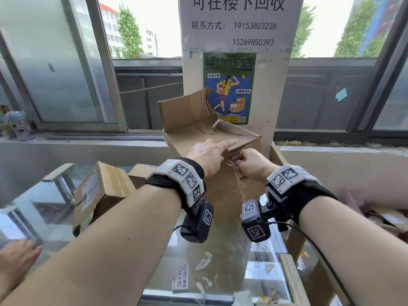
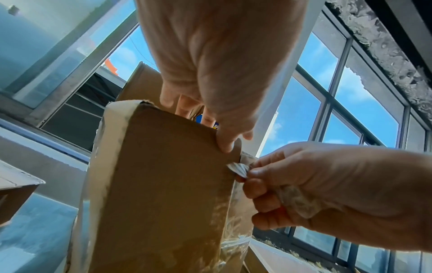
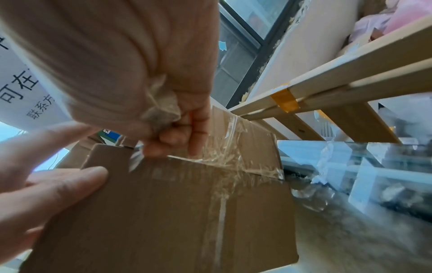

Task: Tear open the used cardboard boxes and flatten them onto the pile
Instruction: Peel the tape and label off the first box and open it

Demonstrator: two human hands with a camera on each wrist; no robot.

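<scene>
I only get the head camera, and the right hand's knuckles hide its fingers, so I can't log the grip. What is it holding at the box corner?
Observer: The right hand pinches a strip of clear tape between thumb and forefinger, with more tape wadded in its palm.
Operator: Is that strip free of the box?
Observer: No. In the right wrist view it runs from the fingers onto the box and lies wrinkled along the flap seam.
Operator: And the left hand's thumb?
Observer: The left hand presses its thumb on the box's near face just under the top edge. Its other fingers extend past that edge.
</scene>
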